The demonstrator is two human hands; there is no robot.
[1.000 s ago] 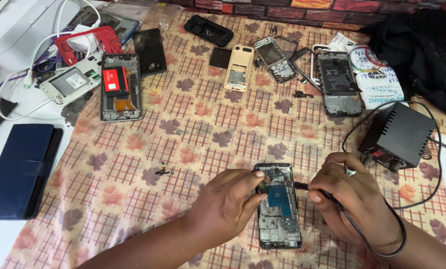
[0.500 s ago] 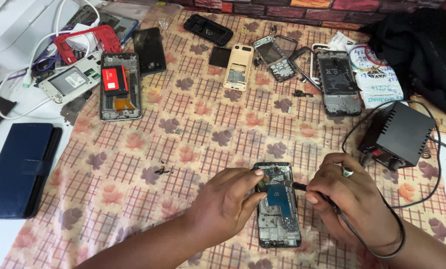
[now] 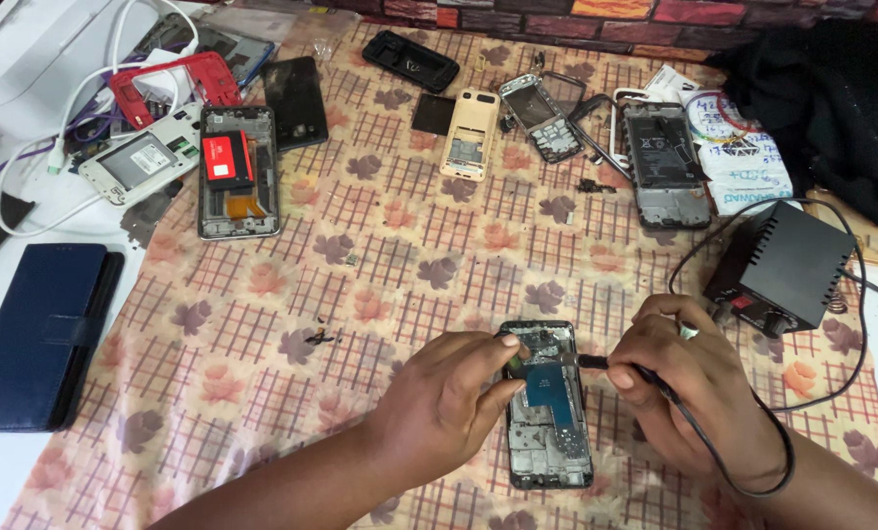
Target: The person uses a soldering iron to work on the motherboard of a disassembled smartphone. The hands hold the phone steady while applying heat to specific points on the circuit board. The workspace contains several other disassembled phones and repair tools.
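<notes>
Floral checked cloth (image 3: 361, 294) covers the tabletop, phone parts strewn along the far edge. Near the front lies an opened black phone frame with a blue circuit board (image 3: 549, 404), long axis running away from the person. The left hand (image 3: 449, 402) pinches its upper left edge; the right hand (image 3: 689, 383) grips a corded black probe (image 3: 596, 362), tip pointing left onto the board.

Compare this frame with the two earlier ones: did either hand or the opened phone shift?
No visible change. The left hand steadies the opened black phone with its blue circuit board on the floral checked cloth, and the right hand keeps the corded black tool's tip at the phone's upper part, as before.
</notes>
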